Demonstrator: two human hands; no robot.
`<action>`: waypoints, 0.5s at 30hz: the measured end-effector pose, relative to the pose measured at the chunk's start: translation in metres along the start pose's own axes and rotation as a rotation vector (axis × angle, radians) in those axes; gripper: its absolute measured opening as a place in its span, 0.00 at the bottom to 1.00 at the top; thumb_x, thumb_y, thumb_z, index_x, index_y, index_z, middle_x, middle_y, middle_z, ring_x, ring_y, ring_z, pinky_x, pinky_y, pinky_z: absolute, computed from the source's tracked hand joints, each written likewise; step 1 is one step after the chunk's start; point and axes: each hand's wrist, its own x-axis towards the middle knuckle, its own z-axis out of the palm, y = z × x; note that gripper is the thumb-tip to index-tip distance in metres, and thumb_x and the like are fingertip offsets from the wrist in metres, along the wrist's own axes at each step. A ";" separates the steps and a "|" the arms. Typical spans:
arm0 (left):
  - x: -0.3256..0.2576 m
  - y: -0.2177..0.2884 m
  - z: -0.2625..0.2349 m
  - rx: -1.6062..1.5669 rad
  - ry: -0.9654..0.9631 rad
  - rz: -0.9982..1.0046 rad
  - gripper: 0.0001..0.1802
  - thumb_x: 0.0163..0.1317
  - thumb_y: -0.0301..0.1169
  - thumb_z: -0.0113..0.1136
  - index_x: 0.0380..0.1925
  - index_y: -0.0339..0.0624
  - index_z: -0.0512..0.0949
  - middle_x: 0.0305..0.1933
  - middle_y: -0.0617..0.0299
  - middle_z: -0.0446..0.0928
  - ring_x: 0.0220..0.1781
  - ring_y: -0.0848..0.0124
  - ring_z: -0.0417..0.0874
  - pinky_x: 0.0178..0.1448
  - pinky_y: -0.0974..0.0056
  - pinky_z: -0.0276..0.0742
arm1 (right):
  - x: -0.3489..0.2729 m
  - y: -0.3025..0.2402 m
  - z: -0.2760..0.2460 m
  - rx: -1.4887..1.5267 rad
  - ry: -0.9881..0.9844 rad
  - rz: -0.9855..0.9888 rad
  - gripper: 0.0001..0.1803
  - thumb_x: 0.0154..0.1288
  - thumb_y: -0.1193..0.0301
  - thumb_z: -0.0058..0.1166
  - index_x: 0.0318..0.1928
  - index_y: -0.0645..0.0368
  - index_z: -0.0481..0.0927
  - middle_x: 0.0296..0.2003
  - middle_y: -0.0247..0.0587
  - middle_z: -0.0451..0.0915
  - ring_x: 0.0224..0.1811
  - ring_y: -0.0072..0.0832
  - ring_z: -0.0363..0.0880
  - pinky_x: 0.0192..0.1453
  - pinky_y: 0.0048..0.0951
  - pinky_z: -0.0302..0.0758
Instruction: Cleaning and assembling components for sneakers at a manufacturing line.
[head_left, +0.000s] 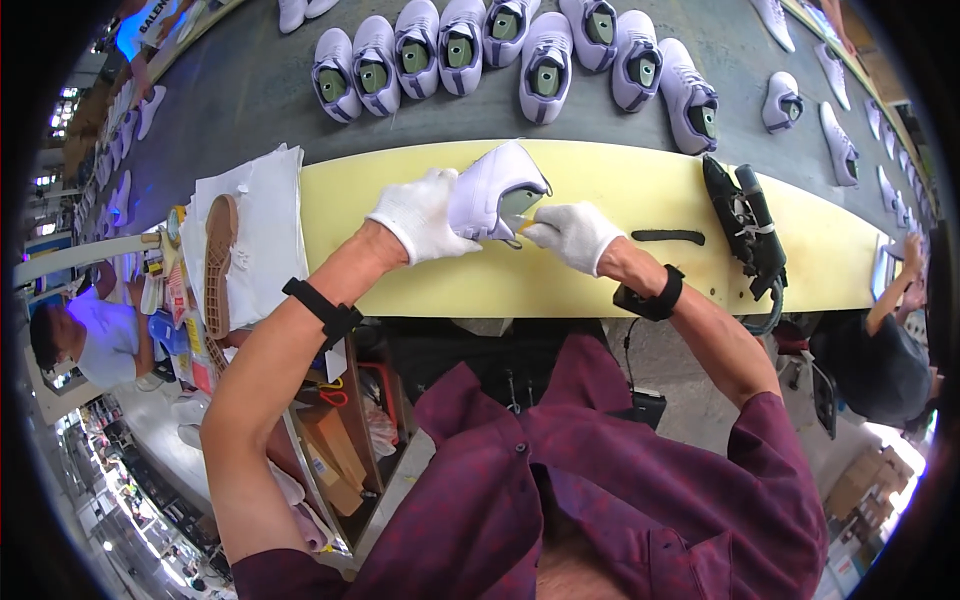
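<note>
My left hand (420, 212), in a white glove, is closed around the toe end of a lilac sneaker (478, 196). The shoe is tilted above the yellow work board (370, 290), its opening and green insole turned toward my right hand. My right hand (577, 235), gloved too, pinches a small slim tool (524, 224) with a yellow part. Its tip is at the heel collar of the sneaker, and its exact kind cannot be made out. Just right of that hand, a black strip (668, 237) lies on the board.
A black strapped device (748, 225) with a hose stands on the board's right part. At left lie white paper sheets (270, 215) and a brown shoe sole (219, 265). Several lilac sneakers (545, 75) line the dark conveyor (250, 90) ahead. Other people work at both sides.
</note>
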 end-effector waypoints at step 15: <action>0.004 -0.001 0.016 0.040 0.071 0.039 0.45 0.46 0.56 0.79 0.55 0.34 0.74 0.50 0.40 0.83 0.47 0.42 0.89 0.52 0.46 0.87 | -0.010 -0.017 0.082 0.824 0.198 0.423 0.27 0.75 0.50 0.61 0.33 0.65 0.85 0.22 0.32 0.78 0.24 0.19 0.73 0.30 0.29 0.70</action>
